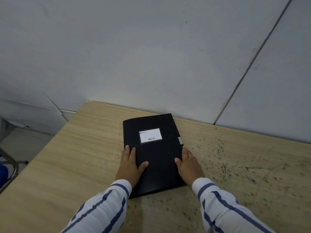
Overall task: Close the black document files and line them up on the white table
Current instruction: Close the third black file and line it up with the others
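Observation:
One black document file (158, 153) lies closed and flat on the light wood-grain table (75, 157), its white label facing up and its far end near the wall. My left hand (131, 163) grips its left edge, thumb on the cover. My right hand (189, 165) holds the right edge the same way, fingers along the side. No other file is in view.
A pale wall (151, 56) rises just behind the table's far edge. Dark speckled stains cover the table's right part (244, 165). A chair's metal frame and blue seat (6, 167) stand off the table's left edge.

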Demonstrator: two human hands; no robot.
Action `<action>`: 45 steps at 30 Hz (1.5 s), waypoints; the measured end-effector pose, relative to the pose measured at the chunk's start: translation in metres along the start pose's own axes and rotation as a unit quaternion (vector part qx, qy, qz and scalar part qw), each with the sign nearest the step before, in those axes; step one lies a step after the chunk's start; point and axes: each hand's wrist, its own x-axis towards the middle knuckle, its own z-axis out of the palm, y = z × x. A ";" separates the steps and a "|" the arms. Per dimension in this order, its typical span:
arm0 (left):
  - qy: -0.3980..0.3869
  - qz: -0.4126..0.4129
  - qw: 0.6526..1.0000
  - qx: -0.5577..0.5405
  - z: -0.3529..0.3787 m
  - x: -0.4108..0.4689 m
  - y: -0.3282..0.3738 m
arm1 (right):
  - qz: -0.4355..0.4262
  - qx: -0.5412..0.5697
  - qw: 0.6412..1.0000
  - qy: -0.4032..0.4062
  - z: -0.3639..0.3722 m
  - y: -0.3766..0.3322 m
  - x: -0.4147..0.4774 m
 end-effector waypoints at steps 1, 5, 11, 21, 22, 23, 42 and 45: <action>0.012 -0.016 0.999 -0.042 0.000 -0.003 -0.001 | 0.014 0.015 1.000 0.007 0.001 0.000 -0.002; 0.071 -0.098 0.979 -0.164 0.000 -0.010 -0.007 | 0.063 0.091 0.993 0.040 0.004 0.001 -0.011; 0.039 -0.111 0.978 -0.174 -0.001 -0.011 -0.014 | 0.096 0.184 0.978 0.018 -0.001 0.002 -0.026; 0.012 -0.044 0.975 -0.215 -0.013 -0.027 0.002 | 0.107 0.227 0.966 0.061 -0.013 0.007 -0.060; 0.011 -0.036 0.976 -0.215 -0.014 -0.028 0.006 | 0.107 0.229 0.965 0.067 -0.017 0.008 -0.063; 0.010 -0.028 0.977 -0.213 -0.015 -0.029 0.011 | 0.107 0.232 0.964 0.072 -0.021 0.011 -0.067; -0.063 0.093 0.971 -0.212 0.099 -0.154 0.216 | 0.161 0.263 0.930 0.202 -0.159 0.216 -0.197; -0.082 0.097 0.966 -0.224 0.135 -0.191 0.253 | 0.167 0.265 0.925 0.214 -0.180 0.267 -0.230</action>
